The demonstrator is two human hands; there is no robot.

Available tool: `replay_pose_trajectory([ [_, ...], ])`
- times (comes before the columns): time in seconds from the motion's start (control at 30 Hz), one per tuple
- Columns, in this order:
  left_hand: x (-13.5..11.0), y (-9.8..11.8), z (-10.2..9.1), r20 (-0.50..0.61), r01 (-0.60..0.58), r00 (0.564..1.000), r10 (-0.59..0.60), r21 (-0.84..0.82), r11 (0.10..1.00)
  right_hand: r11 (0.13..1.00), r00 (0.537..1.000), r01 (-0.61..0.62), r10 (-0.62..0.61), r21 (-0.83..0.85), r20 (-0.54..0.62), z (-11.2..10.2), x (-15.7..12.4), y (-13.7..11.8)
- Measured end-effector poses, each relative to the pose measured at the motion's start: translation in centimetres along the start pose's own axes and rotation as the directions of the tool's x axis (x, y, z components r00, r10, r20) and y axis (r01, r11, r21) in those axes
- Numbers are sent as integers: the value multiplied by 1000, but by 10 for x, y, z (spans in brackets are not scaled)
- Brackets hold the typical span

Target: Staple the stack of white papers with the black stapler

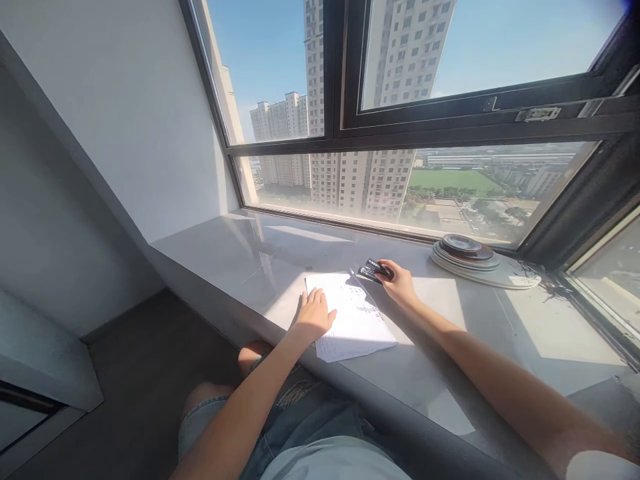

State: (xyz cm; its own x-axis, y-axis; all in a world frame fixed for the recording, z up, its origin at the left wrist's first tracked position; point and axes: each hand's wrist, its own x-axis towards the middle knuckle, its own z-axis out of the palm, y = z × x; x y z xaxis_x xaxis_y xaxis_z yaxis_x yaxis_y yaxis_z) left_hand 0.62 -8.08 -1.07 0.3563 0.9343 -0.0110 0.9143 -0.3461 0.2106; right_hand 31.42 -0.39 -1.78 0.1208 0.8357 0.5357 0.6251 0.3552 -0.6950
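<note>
A small stack of printed paper sheets lies on the window sill in front of me, its lower edge close to the sill's front edge. My left hand rests flat on the left side of the sheets, fingers stretched out. In my right hand is a black stapler, gripped at its rear end. The stapler's front points left, by the top right corner of the sheets. Whether its jaws touch the paper I cannot tell.
Plates and round lids are stacked near the window on the right, with thin dark twigs or wires beside them. A dark window frame borders the sill at the back. A white wall rises on the left.
</note>
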Motion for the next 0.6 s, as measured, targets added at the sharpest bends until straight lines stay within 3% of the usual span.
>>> replay_pose_trajectory([
  [0.17,16,-3,-2,64,-114,991,115,-24,993,982,990,38,-12,-185,139,-43,-16,-6],
  [0.27,22,3,-5,96,-92,991,90,16,996,970,975,77,-25,-230,219,-60,-36,-7],
  [0.4,24,34,-2,56,-59,997,59,10,998,962,951,140,-65,-236,301,-59,-54,-7],
  [0.5,24,56,10,15,-146,989,146,-31,989,934,962,197,-124,-297,245,-49,-61,-8],
  [0.6,27,67,21,8,-158,987,158,-24,987,905,969,217,-154,-366,195,-41,-65,-13],
])
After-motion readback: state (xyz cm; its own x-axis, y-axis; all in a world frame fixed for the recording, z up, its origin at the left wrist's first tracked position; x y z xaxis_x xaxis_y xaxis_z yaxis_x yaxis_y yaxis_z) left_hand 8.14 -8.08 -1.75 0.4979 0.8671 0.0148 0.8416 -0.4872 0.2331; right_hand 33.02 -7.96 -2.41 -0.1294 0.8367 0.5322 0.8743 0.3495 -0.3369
